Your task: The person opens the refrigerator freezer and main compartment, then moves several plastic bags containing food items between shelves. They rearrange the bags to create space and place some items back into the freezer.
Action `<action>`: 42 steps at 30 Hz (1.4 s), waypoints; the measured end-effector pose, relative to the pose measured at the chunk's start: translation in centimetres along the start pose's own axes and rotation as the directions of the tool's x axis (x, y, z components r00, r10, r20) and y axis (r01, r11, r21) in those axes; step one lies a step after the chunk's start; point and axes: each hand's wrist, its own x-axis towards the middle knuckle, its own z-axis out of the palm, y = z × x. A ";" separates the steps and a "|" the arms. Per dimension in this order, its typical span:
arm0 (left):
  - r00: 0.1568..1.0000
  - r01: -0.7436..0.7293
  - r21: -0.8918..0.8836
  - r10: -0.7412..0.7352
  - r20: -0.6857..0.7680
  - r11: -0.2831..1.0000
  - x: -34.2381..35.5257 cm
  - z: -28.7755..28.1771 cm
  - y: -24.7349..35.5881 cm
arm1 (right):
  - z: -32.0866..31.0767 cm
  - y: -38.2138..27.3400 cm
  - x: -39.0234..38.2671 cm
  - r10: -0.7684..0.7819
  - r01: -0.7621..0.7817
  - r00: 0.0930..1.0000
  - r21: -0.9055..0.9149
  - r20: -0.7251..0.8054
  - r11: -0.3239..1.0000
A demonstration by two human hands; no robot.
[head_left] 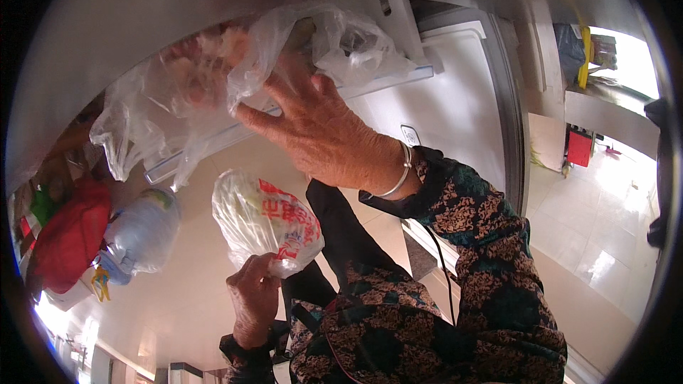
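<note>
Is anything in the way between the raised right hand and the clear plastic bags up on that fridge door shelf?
Nothing visible. The right hand already touches the clear plastic bags on the door shelf. The left hand is lower down, gripping a printed bag of its own, clear of the reach.

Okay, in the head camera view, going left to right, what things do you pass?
Red bag → pale blue bundle → white bag with red print held by the left hand → right hand on clear plastic bags → red box.
</note>
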 end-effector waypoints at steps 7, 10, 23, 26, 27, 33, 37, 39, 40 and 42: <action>0.999 -0.034 -0.002 0.034 -0.019 0.999 0.2 0.1 0.1 | -0.4 -0.9 -0.3 -0.069 0.069 0.998 0.002 -0.012 0.998; 1.000 -0.019 -0.002 0.019 -0.017 1.000 0.3 0.0 0.0 | -0.9 1.7 -0.1 -0.001 0.001 0.992 0.001 -0.130 1.000; 0.995 -0.081 -0.036 0.078 -0.063 0.996 0.4 0.8 -2.8 | 2.4 18.8 -0.2 -0.031 0.026 0.998 0.096 0.049 0.995; 0.995 -0.051 -0.022 0.048 -0.089 0.998 0.6 1.5 -2.3 | 0.8 21.0 -0.5 0.194 -0.141 0.964 -0.266 0.184 0.954; 0.995 -0.028 -0.021 0.026 -0.101 0.999 0.6 1.8 -2.1 | 0.1 21.6 -0.3 0.180 -0.060 0.935 -0.366 0.304 0.929; 0.988 0.013 -0.058 -0.021 -0.153 0.998 0.6 3.1 -2.3 | -3.6 21.5 0.3 0.542 -0.232 0.527 -0.503 0.655 0.833; 0.988 0.032 -0.097 -0.047 -0.150 0.995 0.3 3.7 -3.1 | -4.8 20.3 0.0 0.523 -0.389 0.628 -0.350 0.576 0.852; 0.987 0.028 -0.118 -0.046 -0.154 0.993 0.1 3.8 -3.5 | -5.5 20.1 -0.6 0.508 -0.447 0.687 -0.249 0.520 0.859; 0.986 0.027 -0.129 -0.048 -0.158 0.991 0.1 3.9 -3.6 | -6.0 20.0 -1.0 0.506 -0.481 0.713 -0.187 0.485 0.857; 0.986 0.027 -0.139 -0.050 -0.160 0.990 0.1 4.0 -3.8 | -6.3 20.0 -1.5 0.518 -0.550 0.750 -0.048 0.412 0.834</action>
